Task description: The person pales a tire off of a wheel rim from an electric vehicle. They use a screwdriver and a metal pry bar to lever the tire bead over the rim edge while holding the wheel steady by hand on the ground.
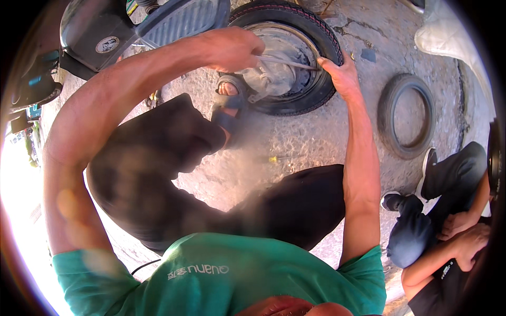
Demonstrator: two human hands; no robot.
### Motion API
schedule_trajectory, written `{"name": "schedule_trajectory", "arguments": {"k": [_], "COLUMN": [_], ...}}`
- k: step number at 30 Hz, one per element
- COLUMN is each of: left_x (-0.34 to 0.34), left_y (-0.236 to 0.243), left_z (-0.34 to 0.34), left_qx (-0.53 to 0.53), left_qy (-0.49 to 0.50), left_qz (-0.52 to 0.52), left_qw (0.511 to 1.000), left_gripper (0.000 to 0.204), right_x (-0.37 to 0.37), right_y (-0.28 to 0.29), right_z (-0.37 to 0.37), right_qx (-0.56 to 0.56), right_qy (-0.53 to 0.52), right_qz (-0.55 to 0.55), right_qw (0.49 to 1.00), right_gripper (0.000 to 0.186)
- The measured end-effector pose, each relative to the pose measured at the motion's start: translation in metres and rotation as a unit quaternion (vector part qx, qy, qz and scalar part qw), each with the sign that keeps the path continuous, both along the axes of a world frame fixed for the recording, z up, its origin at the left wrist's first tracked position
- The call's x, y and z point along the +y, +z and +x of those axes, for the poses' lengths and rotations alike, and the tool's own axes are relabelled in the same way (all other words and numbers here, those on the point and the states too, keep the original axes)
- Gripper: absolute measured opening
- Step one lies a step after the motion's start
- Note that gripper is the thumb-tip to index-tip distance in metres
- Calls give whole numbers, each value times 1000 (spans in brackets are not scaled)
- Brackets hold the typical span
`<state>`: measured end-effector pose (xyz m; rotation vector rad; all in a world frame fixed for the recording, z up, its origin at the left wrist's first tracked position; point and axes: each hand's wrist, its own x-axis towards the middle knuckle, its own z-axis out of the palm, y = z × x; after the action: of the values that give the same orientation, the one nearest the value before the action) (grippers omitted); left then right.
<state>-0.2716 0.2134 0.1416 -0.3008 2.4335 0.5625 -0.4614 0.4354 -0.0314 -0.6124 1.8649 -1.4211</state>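
Observation:
A wheel with a metal hub lies on the ground at the top of the view, with a black tyre around its rim. My left hand is closed around a thin metal tyre lever. This lever runs across the hub, and its far end meets the rim by the tyre's inner edge. On the wheel's right side my right hand grips the tyre, fingers over its outer side and thumb beside the lever's tip. The fingers of that hand are partly hidden behind the tyre.
My sandalled foot is against the wheel's near left side. A yellow-handled screwdriver lies nearer me. To the right is a loose worn tyre, with a seated person below it. A scooter's dark bodywork stands at upper left.

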Motion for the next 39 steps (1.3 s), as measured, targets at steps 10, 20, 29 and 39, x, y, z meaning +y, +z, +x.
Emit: {"name": "schedule_trajectory", "arguments": {"k": [10,20,29,39], "left_x": [2,19,14,9], "left_y": [-31,-3,-15,-21], "left_z": [0,-5,3,0], "left_qx": [4,-25,9,21], "left_qy": [-22,-80,-99,-94], "left_qz": [11,-95,-94,-64], "left_qw": [1000,992,991,993], "left_gripper": [31,37,42,43], "right_x": [0,1,-1,-4], "right_y": [0,1,4,7], "right_z": [-3,-6,-8,-5], "right_qx": [25,35,4,-55], "right_qy": [16,22,21,11], "right_qz": [21,31,38,5], "right_qw": [999,999,999,998], "right_gripper": [55,59,62,61]}}
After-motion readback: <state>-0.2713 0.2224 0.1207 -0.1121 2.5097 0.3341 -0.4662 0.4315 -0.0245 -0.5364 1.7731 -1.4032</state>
